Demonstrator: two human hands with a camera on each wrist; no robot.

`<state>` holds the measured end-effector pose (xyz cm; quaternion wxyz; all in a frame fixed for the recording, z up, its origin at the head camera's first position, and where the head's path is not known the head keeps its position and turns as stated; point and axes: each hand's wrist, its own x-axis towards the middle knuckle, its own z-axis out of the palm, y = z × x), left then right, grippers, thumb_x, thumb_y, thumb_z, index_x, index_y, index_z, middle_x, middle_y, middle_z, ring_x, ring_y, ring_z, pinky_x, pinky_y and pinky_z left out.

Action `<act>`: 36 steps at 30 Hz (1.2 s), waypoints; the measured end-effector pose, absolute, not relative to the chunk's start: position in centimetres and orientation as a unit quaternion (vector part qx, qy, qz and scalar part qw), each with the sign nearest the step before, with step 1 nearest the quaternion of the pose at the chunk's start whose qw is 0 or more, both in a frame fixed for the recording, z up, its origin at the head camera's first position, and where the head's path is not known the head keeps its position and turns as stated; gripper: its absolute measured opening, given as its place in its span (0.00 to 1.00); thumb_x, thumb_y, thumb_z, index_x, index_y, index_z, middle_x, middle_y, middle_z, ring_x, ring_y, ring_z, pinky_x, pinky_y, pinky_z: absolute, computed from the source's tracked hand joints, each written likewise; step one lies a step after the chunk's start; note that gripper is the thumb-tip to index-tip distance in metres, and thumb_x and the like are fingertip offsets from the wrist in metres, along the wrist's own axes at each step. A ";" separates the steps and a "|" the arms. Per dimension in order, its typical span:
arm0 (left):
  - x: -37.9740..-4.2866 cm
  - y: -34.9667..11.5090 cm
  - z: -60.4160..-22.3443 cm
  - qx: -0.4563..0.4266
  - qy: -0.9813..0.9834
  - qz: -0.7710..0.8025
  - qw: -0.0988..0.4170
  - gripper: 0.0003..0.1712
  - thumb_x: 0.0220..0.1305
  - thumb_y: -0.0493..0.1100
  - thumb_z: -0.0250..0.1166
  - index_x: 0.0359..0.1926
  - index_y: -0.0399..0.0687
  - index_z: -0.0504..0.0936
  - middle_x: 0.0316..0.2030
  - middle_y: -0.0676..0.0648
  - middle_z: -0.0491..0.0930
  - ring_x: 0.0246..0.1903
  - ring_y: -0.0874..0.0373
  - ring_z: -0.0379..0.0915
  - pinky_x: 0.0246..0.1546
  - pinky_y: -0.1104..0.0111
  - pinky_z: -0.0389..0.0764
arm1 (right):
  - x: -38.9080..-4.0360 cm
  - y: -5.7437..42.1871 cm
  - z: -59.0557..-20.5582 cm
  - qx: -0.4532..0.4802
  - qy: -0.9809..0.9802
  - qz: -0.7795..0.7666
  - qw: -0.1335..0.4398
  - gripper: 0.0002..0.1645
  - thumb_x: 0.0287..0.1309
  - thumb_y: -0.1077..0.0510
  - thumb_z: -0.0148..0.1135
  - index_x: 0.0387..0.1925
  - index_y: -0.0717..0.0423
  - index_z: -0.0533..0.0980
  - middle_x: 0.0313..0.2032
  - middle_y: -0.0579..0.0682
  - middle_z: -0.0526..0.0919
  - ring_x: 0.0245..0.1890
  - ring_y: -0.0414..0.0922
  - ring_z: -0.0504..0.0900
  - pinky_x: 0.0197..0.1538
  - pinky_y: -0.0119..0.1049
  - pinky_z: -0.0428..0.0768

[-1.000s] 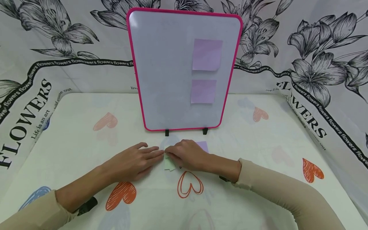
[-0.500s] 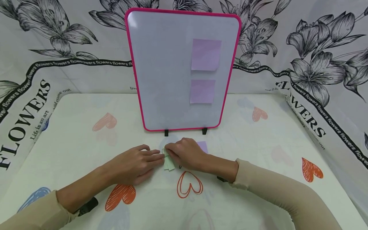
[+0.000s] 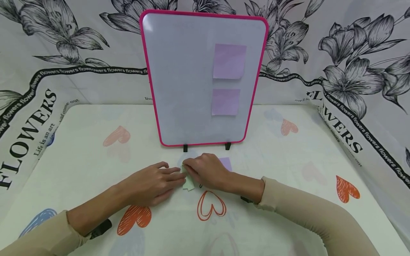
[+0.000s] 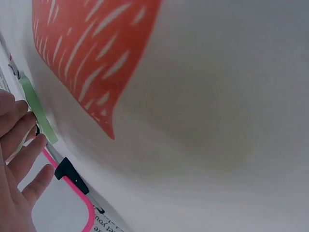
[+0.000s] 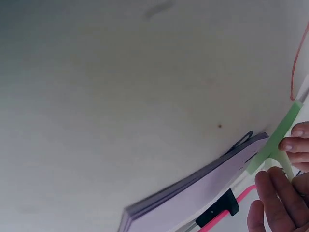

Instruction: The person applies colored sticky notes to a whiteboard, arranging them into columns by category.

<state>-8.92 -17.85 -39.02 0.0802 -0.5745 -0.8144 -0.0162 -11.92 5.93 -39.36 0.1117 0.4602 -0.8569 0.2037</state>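
Between the two hands on the table lies a pad of light green sticky notes (image 3: 188,184), partly hidden by fingers; its edge (image 4: 38,110) is visible in the left wrist view. My right hand (image 3: 208,172) pinches the upper part of a green sheet, which curves up from the pad (image 5: 277,137) in the right wrist view. My left hand (image 3: 157,185) lies at the pad's left side, its fingers fairly straight and touching it. A purple sticky-note pad (image 3: 226,163) shows behind my right hand, mostly covered by it.
A whiteboard (image 3: 185,81) with a pink frame stands upright behind the hands on black feet (image 3: 228,146). Two purple notes, an upper note (image 3: 229,61) and a lower note (image 3: 225,102), stick to its right half. The tablecloth (image 3: 272,160) bears printed hearts.
My left hand first drew back slightly from the green pad, baring more of it, then moved right against it. My right hand has stayed nearly in place.
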 end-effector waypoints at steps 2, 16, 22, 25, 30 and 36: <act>-8.9 -17.8 -39.1 -0.573 -0.816 -0.008 0.078 0.23 0.65 0.47 0.61 0.60 0.48 0.82 0.60 0.50 0.79 0.58 0.53 0.76 0.55 0.57 0.76 | -12.0 5.9 -39.3 0.461 -0.856 0.203 0.115 0.05 0.61 0.63 0.63 0.35 0.52 0.83 0.17 0.40 0.77 0.16 0.35 0.72 0.27 0.31 0.74; -9.1 -17.9 -39.0 -0.565 -0.822 -0.013 0.062 0.22 0.66 0.47 0.59 0.59 0.49 0.82 0.59 0.50 0.79 0.60 0.53 0.75 0.55 0.56 0.75 | -13.3 6.1 -38.2 0.451 -0.855 0.214 0.140 0.05 0.59 0.64 0.65 0.36 0.55 0.84 0.21 0.42 0.83 0.17 0.35 0.74 0.22 0.28 0.72; -9.1 -18.0 -39.2 -0.562 -0.825 -0.024 0.057 0.22 0.66 0.46 0.60 0.59 0.48 0.82 0.60 0.50 0.79 0.61 0.53 0.75 0.55 0.56 0.75 | -14.1 6.3 -37.3 0.436 -0.861 0.227 0.129 0.06 0.60 0.65 0.64 0.35 0.53 0.85 0.21 0.39 0.81 0.15 0.34 0.66 0.20 0.25 0.66; -9.0 -17.9 -39.1 -0.561 -0.826 -0.026 0.054 0.22 0.66 0.47 0.60 0.59 0.49 0.82 0.59 0.50 0.79 0.61 0.53 0.75 0.55 0.56 0.76 | -14.6 6.4 -36.7 0.436 -0.858 0.233 0.135 0.06 0.61 0.65 0.64 0.36 0.54 0.85 0.25 0.41 0.85 0.18 0.35 0.73 0.24 0.27 0.72; -9.0 -17.9 -39.1 -0.561 -0.825 -0.028 0.055 0.21 0.65 0.47 0.60 0.58 0.49 0.82 0.59 0.50 0.80 0.61 0.53 0.75 0.55 0.56 0.76 | -15.5 6.6 -35.7 0.445 -0.846 0.233 0.179 0.06 0.60 0.65 0.66 0.37 0.55 0.85 0.31 0.43 0.88 0.23 0.38 0.82 0.29 0.30 0.79; -9.0 -17.9 -39.1 -0.562 -0.824 -0.024 0.062 0.21 0.65 0.46 0.60 0.57 0.48 0.83 0.59 0.50 0.80 0.60 0.53 0.76 0.54 0.57 0.76 | -16.8 6.8 -34.4 0.450 -0.820 0.224 0.275 0.06 0.56 0.67 0.66 0.35 0.56 0.84 0.25 0.43 0.86 0.15 0.40 0.73 0.22 0.31 0.73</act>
